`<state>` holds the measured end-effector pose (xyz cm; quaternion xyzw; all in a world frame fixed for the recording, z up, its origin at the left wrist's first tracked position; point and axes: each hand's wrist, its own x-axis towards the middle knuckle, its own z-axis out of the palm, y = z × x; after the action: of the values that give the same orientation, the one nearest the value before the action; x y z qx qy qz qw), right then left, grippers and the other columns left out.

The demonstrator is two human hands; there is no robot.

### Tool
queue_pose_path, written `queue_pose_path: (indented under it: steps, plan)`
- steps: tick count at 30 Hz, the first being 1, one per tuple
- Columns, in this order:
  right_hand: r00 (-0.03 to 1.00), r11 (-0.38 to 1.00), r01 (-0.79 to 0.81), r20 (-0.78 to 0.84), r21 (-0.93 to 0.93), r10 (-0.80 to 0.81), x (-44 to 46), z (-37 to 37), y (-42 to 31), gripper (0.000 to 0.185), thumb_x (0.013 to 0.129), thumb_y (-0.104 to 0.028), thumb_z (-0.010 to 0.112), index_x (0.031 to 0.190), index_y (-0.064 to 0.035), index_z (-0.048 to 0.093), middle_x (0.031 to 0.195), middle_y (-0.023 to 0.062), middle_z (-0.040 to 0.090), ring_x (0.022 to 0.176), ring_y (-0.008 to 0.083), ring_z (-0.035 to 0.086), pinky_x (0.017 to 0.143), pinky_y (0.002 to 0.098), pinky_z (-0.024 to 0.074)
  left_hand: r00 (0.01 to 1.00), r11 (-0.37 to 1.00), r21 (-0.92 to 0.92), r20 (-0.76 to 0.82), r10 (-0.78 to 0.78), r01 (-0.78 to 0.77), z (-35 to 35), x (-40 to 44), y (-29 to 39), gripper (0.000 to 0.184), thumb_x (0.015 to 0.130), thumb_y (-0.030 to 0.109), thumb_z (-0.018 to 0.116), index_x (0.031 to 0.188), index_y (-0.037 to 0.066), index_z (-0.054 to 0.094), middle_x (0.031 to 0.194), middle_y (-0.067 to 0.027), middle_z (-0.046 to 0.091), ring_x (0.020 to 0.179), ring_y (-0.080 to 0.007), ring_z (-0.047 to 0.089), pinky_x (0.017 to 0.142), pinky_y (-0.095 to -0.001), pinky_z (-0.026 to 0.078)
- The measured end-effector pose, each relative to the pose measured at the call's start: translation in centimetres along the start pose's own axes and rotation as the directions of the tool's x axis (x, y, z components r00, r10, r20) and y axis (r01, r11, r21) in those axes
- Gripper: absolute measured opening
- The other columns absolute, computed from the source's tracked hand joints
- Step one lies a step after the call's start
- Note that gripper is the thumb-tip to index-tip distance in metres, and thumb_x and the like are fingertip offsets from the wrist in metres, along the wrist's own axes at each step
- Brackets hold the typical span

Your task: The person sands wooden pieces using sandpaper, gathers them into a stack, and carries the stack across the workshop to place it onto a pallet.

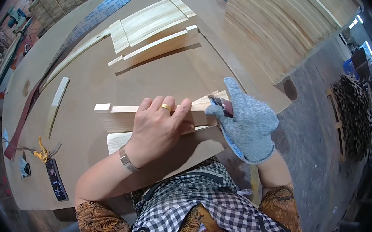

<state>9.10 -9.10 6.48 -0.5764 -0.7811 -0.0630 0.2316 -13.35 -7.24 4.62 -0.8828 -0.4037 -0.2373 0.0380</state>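
My bare left hand, with a ring and a wristwatch, is closed over a notched wooden piece and holds it on the table. My right hand wears a grey knitted glove and grips a strip of sandpaper, brown on one face with blue print on its backing. The strip is against the right end of the wooden piece. Below my left hand, another pale wooden piece lies partly hidden.
Pale jointed boards and a notched rail lie farther back. A long abrasive belt curves along the left. Nearby are a short wooden strip and a phone. Stacked panels stand at right.
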Motion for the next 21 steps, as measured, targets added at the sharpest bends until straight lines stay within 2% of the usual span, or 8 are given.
queue_pose_path:
  steps: [4,7,8,11,12,16,19,21]
  plan:
    - [0.992,0.987,-0.126,0.002,0.094,0.127,-0.8,-0.3,0.5,0.057,0.085,-0.035,0.072,0.126,0.0017,0.057,0.075,0.0113,0.067,0.065,0.0231,0.066,0.058,0.0360,0.0520,1.000,1.000,-0.018,0.010,-0.001,0.001,0.1,0.1,-0.4,0.048,0.073,0.037,0.075,0.113,0.015,0.060,0.080,-0.0020,0.053,0.075,-0.0199,0.054,0.068,-0.0349,0.039]
    - [0.912,0.817,-0.387,0.046,0.428,0.408,-3.1,0.0,3.6,0.058,0.077,-0.020,0.080,0.127,0.0001,0.059,0.076,0.0067,0.066,0.067,0.0129,0.060,0.064,0.0298,0.0510,1.000,1.000,-0.023,-0.006,-0.001,0.001,0.1,0.3,-0.4,0.048,0.072,0.036,0.076,0.113,0.016,0.060,0.079,-0.0019,0.052,0.075,-0.0198,0.054,0.067,-0.0352,0.038]
    - [0.853,0.730,-0.515,0.180,0.449,0.491,-3.4,-0.5,4.6,0.053,0.082,-0.023,0.076,0.128,-0.0017,0.060,0.082,0.0039,0.067,0.072,0.0086,0.059,0.069,0.0267,0.0501,1.000,1.000,-0.024,-0.007,-0.008,0.008,0.1,0.2,-0.2,0.049,0.071,0.035,0.076,0.113,0.016,0.060,0.079,-0.0019,0.052,0.075,-0.0198,0.054,0.067,-0.0353,0.038]
    - [0.851,0.595,-0.476,0.170,0.647,0.497,-3.6,-0.1,6.1,0.048,0.088,-0.030,0.070,0.127,-0.0034,0.061,0.084,0.0039,0.067,0.077,0.0079,0.060,0.072,0.0248,0.0501,1.000,1.000,-0.019,0.003,-0.012,0.012,0.0,0.0,0.1,0.050,0.070,0.034,0.078,0.113,0.016,0.060,0.079,-0.0015,0.052,0.075,-0.0197,0.054,0.067,-0.0353,0.038]
    - [0.856,0.617,-0.480,0.178,0.624,0.486,-2.7,-0.7,5.4,0.046,0.095,-0.035,0.061,0.127,-0.0020,0.061,0.089,0.0049,0.068,0.081,0.0091,0.060,0.075,0.0256,0.0495,1.000,1.000,-0.017,0.006,-0.008,0.008,-0.1,0.1,0.2,0.050,0.069,0.033,0.078,0.112,0.016,0.060,0.080,-0.0014,0.052,0.075,-0.0196,0.054,0.067,-0.0352,0.038]
    - [0.941,0.832,-0.236,-0.096,0.501,0.325,-0.2,3.5,4.4,0.032,0.097,-0.024,0.056,0.121,-0.0032,0.063,0.096,0.0156,0.071,0.080,0.0280,0.068,0.073,0.0370,0.0521,1.000,1.000,-0.002,-0.002,-0.015,0.015,-0.1,0.1,0.2,0.051,0.067,0.031,0.080,0.111,0.016,0.059,0.080,-0.0012,0.052,0.076,-0.0197,0.054,0.068,-0.0351,0.038]
    - [0.932,0.999,-0.043,-0.360,-0.017,0.034,-3.0,6.9,6.3,0.030,0.098,-0.024,0.054,0.121,-0.0066,0.062,0.088,0.0185,0.069,0.074,0.0298,0.066,0.067,0.0412,0.0505,0.999,0.999,-0.030,0.036,-0.022,0.023,-0.1,0.2,0.0,0.046,0.072,0.029,0.078,0.112,0.015,0.057,0.083,-0.0025,0.053,0.078,-0.0201,0.054,0.068,-0.0355,0.039]
    - [0.960,0.967,-0.250,-0.115,0.052,0.255,-5.0,7.0,5.6,0.026,0.097,-0.020,0.053,0.119,-0.0068,0.061,0.090,0.0179,0.068,0.074,0.0309,0.065,0.062,0.0411,0.0489,0.999,0.999,-0.026,0.040,-0.025,0.026,-0.1,0.1,0.1,0.046,0.072,0.029,0.077,0.111,0.015,0.057,0.083,-0.0029,0.053,0.078,-0.0204,0.055,0.069,-0.0356,0.039]
